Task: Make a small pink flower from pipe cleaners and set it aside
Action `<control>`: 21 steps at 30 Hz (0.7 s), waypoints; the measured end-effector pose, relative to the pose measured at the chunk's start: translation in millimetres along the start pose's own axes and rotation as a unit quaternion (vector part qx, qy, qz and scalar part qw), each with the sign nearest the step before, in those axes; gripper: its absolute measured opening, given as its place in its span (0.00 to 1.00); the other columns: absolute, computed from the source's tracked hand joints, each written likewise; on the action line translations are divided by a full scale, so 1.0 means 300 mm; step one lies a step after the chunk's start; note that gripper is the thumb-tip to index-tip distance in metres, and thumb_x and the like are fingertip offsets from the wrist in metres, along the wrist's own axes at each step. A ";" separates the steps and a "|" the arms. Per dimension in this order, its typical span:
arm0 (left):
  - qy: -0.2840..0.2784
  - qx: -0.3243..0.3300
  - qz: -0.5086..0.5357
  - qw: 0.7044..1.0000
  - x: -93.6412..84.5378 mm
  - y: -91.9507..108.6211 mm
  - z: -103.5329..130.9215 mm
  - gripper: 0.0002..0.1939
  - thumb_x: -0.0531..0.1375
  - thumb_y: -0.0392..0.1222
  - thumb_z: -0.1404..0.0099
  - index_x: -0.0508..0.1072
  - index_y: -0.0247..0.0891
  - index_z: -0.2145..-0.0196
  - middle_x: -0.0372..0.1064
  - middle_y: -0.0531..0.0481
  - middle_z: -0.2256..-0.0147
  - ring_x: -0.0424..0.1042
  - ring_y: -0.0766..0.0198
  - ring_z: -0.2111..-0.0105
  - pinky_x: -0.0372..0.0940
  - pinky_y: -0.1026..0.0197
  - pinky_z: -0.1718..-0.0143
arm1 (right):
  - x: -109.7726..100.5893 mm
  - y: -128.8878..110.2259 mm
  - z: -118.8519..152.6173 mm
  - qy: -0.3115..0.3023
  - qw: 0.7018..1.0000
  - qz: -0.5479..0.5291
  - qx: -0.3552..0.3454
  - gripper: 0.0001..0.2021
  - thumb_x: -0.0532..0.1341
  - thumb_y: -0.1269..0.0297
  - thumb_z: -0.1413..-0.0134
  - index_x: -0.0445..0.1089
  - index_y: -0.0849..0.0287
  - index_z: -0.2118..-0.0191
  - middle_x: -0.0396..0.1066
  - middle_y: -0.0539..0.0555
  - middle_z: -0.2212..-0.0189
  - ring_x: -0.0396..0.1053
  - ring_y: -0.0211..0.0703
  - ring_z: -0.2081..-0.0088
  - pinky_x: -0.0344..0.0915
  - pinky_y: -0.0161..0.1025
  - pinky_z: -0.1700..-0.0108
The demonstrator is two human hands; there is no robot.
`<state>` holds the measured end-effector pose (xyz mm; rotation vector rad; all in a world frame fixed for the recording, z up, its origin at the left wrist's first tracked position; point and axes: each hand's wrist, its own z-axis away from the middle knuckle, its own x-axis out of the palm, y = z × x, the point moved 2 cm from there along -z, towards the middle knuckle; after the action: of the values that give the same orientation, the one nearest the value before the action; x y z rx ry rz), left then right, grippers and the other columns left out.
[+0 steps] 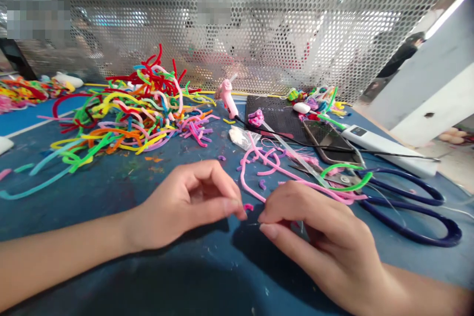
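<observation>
My left hand (196, 200) is closed, thumb and fingertips pinched together; what they grip, if anything, is hidden. Right at those fingertips shows a small curled bright-pink pipe cleaner piece (249, 207); whether it is held or lies on the table I cannot tell. My right hand (318, 237) pinches a thin, pale wire-like piece (254, 224) between thumb and index finger, its end pointing toward my left hand. Long light-pink pipe cleaners (249, 185) lie just beyond both hands. Large scissors with dark blue handles (450, 237) rest right of my right hand, a green pipe cleaner (350, 187) across them.
A heap of coloured pipe cleaners (129, 113) covers the back left of the blue table (122, 276). Behind my hands are a pink glue gun (228, 101), a black tablet (274, 113), a phone (333, 140) and a white power bank (388, 150). A perforated metal screen (148, 24) stands behind.
</observation>
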<state>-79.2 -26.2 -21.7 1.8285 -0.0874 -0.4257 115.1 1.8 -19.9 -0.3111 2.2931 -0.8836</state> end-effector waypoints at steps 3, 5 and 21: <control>-0.033 -0.036 0.040 0.998 0.032 -0.001 0.016 0.06 0.60 0.35 0.38 0.64 0.40 0.69 0.77 0.50 0.69 0.77 0.62 0.67 0.72 0.61 0.67 | 0.000 -0.009 0.000 -0.005 1.000 -0.007 -0.020 0.06 0.59 0.77 0.45 0.67 0.58 0.64 0.71 0.51 0.71 0.69 0.35 0.68 0.66 0.31 0.65; -0.035 -0.047 0.054 0.997 0.031 -0.008 0.016 0.07 0.61 0.35 0.39 0.63 0.41 0.67 0.77 0.49 0.68 0.78 0.62 0.67 0.72 0.60 0.67 | 0.002 -0.014 -0.001 -0.006 1.000 -0.008 -0.024 0.06 0.59 0.77 0.45 0.66 0.58 0.65 0.71 0.51 0.72 0.69 0.35 0.69 0.67 0.31 0.66; -0.065 -0.055 0.043 0.995 0.029 -0.011 0.008 0.10 0.65 0.39 0.42 0.65 0.41 0.67 0.79 0.52 0.70 0.79 0.61 0.67 0.74 0.60 0.64 | 0.002 -0.034 0.001 -0.002 0.998 0.009 -0.063 0.08 0.59 0.80 0.50 0.66 0.61 0.67 0.69 0.56 0.67 0.71 0.37 0.64 0.70 0.31 0.61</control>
<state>-72.4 -29.8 -27.5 1.6811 -0.2277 -0.4787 114.5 -6.1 -13.6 -0.3452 2.3484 -0.7298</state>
